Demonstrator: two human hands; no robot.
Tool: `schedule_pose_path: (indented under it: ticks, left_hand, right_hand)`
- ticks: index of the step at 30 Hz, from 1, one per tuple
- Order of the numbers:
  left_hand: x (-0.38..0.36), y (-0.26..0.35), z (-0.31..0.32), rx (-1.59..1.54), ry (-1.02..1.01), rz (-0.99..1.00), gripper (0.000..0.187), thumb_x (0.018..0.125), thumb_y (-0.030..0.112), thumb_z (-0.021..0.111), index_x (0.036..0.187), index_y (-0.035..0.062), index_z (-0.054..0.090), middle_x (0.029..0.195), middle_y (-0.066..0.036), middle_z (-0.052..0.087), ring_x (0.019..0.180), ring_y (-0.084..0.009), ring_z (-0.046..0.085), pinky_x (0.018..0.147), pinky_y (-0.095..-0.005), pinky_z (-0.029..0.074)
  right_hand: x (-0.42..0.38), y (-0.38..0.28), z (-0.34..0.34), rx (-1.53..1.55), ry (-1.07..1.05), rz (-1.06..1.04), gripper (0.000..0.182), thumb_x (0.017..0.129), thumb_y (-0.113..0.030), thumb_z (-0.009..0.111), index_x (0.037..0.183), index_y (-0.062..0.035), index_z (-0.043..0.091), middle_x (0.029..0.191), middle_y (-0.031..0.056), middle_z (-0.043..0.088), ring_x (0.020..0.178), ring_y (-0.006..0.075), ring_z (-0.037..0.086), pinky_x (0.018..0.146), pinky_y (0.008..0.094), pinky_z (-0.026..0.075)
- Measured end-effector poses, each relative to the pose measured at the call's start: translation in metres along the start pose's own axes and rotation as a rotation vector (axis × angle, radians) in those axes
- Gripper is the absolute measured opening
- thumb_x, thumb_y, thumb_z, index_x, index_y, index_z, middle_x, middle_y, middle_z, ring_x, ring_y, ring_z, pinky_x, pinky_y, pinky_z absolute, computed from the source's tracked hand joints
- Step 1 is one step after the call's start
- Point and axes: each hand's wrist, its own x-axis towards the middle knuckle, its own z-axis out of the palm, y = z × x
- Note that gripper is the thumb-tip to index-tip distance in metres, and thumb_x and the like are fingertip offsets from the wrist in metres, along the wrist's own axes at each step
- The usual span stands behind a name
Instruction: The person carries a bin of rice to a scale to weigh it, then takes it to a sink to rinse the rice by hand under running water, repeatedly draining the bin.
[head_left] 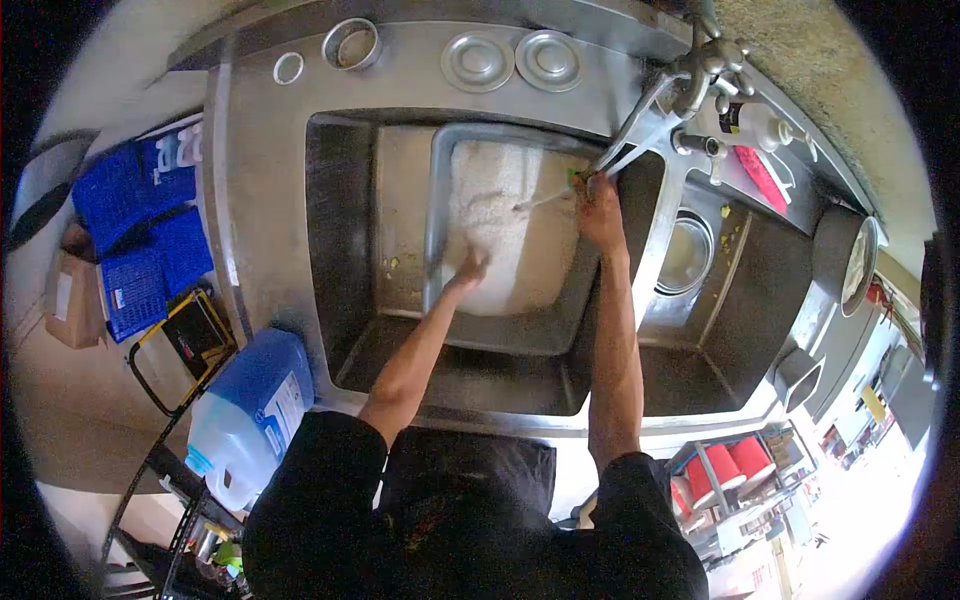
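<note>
A large grey rectangular tub (437, 215) sits in the left sink basin (345, 250), filled with whitish, cloudy contents (500, 255). My left hand (472, 268) reaches into the tub, over or in the pale contents, and its fingers are blurred. My right hand (600, 212) is closed around the end of the faucet spout (635, 130) at the tub's upper right, where a small green patch shows. A thin stream of water (548, 200) runs from there toward the tub's middle, and the surface is stirred up where it lands.
In the right basin (740, 370) stands a round metal pot (686, 252) beside yellowish scraps. Two metal lids (478, 62) and a round tin (351, 45) rest on the back ledge. A white bottle (755, 125) and pink cloth (762, 178) lie behind. A large blue jug (260, 410) stands left.
</note>
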Motion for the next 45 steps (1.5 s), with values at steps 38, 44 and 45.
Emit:
schedule_pose_path:
  ticks: [38,44,45]
  left_hand:
    - [0.148,0.102,-0.052,0.556,0.186,0.344,0.041,0.09,0.034,0.044,0.121,0.0094,0.051,0.119,-0.019,0.053,0.112,-0.0348,0.049,0.096,-0.048,0.037]
    - [0.106,0.029,-0.016,0.789,0.049,0.499,0.036,0.089,0.024,0.036,0.114,0.0034,0.052,0.097,-0.021,0.061,0.085,-0.0369,0.061,0.077,-0.0495,0.048]
    - [0.097,0.02,-0.01,0.807,-0.018,0.435,0.035,0.09,0.024,0.037,0.113,0.0032,0.052,0.096,-0.022,0.061,0.084,-0.0371,0.061,0.076,-0.0494,0.048]
  right_hand:
    - [0.032,-0.033,0.066,0.446,0.182,0.31,0.026,0.088,-0.022,0.061,0.089,0.0036,0.06,0.073,0.0083,0.061,0.059,0.0122,0.055,0.055,0.0273,0.047]
    - [0.04,-0.067,0.069,0.95,0.049,0.3,0.019,0.088,-0.017,0.059,0.095,0.0008,0.061,0.092,0.0087,0.065,0.081,0.0184,0.063,0.068,0.0306,0.055]
    - [0.042,-0.063,0.068,0.904,0.067,0.287,0.019,0.088,-0.017,0.059,0.095,0.0007,0.061,0.094,0.009,0.065,0.081,0.0183,0.063,0.068,0.0307,0.055]
